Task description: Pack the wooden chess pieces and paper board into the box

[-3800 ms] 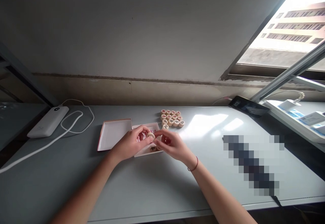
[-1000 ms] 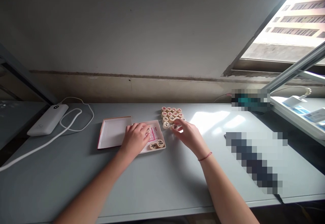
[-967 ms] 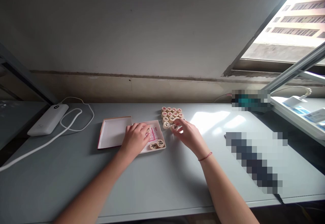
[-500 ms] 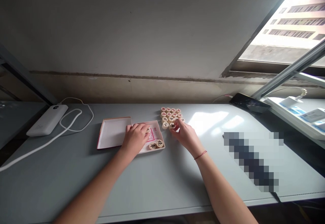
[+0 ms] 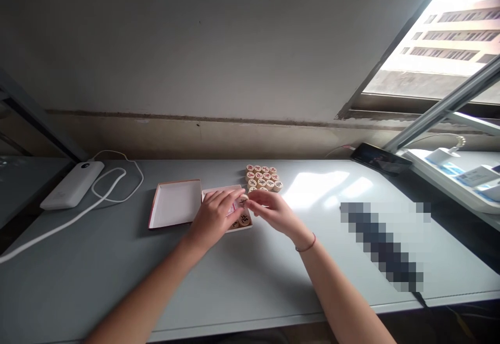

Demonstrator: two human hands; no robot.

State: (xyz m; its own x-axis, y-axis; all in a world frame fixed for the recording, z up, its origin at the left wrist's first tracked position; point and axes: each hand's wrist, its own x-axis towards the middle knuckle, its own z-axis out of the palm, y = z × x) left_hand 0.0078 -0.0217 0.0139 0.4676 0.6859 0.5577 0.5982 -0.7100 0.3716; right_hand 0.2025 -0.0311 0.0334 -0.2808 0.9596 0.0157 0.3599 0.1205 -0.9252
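Observation:
My left hand [image 5: 214, 213] reaches over the shallow box [image 5: 250, 226], its fingertips closed on a round wooden piece [image 5: 242, 199] with a dark character. The fingertips of my right hand [image 5: 269, 209] pinch the same piece from the other side, above the box's right edge. Inside the box, near its front right corner, a piece [image 5: 244, 220] with a black character lies partly beside another one. Just behind my right hand, several round pieces [image 5: 266, 176] stand together in rows on the table. The box lid [image 5: 175, 203] lies at the left, inside up.
A white power bank [image 5: 72, 185] with a white cable [image 5: 66, 224] lies at the left of the grey table [image 5: 117, 276]. At the back right are a dark phone [image 5: 380, 159] and a white tray [image 5: 449, 190] with small boxes. A blurred dark object [image 5: 383, 247] lies at the right.
My right hand has moved left from the rows of pieces to the box. My left hand has shifted right, and both now meet at one piece.

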